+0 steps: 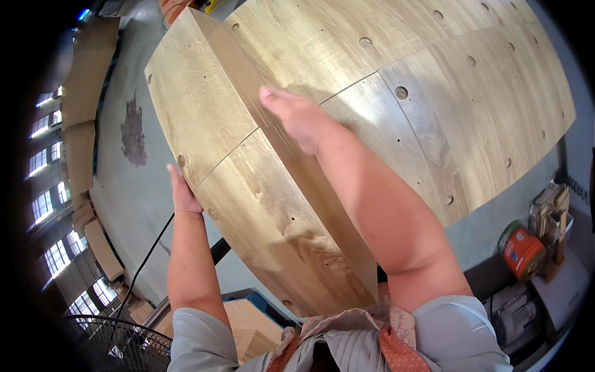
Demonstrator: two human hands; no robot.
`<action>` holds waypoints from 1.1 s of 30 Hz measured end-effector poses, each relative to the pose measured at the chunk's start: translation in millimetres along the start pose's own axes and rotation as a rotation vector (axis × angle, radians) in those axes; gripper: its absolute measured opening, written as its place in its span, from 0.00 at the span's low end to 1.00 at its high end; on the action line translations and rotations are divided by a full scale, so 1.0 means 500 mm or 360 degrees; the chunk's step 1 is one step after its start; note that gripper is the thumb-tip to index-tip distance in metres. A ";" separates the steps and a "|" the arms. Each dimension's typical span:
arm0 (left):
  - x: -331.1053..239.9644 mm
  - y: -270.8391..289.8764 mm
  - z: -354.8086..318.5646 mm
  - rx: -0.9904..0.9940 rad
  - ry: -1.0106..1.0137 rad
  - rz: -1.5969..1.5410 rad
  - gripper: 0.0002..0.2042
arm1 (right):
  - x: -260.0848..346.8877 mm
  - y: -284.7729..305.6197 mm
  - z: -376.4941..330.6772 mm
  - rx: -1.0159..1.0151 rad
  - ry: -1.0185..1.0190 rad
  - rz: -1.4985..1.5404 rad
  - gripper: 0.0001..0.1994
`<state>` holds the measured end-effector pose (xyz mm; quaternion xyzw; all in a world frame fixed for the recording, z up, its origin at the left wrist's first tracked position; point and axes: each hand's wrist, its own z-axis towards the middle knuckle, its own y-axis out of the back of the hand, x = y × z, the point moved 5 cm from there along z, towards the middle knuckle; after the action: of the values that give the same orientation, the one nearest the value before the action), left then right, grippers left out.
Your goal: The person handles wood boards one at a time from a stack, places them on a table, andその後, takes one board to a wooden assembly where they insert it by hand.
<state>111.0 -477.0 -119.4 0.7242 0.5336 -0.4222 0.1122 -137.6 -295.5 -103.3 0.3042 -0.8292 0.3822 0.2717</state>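
A stack of wood-grain boards (229, 173) with small drilled holes runs from near my body toward the far left, its brown layered side facing right. My left hand (183, 191) is at the stack's left edge with a digit stretched out; its other fingers are mostly hidden. At the stack's right side, my right hand (294, 118) has its fingers extended along the upper edge, slightly blurred; whether the palm presses on the boards I cannot tell. To the right lie more wood-grain boards (446, 80), with larger round holes.
A red and green can (522, 251) stands at the right near a grey motor (513, 313). A black wire guard (118, 344) is at the lower left, beside a dark cable (145, 260). Brown sheets (90, 74) line the far left, across the grey floor (133, 186).
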 end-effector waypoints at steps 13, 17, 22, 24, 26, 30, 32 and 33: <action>0.043 -0.067 0.014 -0.0057 -0.0177 0.0021 0.33 | -0.072 0.040 0.020 -0.0031 -0.0166 0.0003 0.40; 0.046 -0.079 0.010 -0.0038 -0.0163 0.0010 0.32 | -0.073 0.039 0.022 -0.0065 -0.0178 0.0055 0.38; 0.046 -0.060 0.019 -0.0017 -0.0142 0.0040 0.33 | -0.108 0.063 0.089 -0.0111 -0.0006 0.0043 0.29; 0.045 -0.042 0.023 0.0008 -0.0162 0.0062 0.33 | -0.117 0.061 0.092 -0.0127 0.0048 0.0121 0.25; 0.048 -0.056 0.016 -0.0033 -0.0154 0.0072 0.33 | -0.115 0.067 0.086 -0.0160 0.0029 0.0106 0.24; 0.052 -0.083 0.004 -0.0015 -0.0149 0.0029 0.33 | -0.117 0.068 0.073 -0.0192 -0.0062 0.0021 0.23; 0.053 -0.093 0.003 -0.0039 -0.0160 0.0023 0.33 | -0.115 0.070 0.075 -0.0200 -0.0046 0.0033 0.23; 0.052 -0.095 0.004 -0.0050 -0.0165 0.0020 0.33 | -0.114 0.070 0.077 -0.0204 -0.0039 0.0038 0.23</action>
<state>70.7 -441.2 -125.9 0.7029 0.5290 -0.4500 0.1538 -132.8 -291.0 -180.4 0.2811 -0.8588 0.3278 0.2757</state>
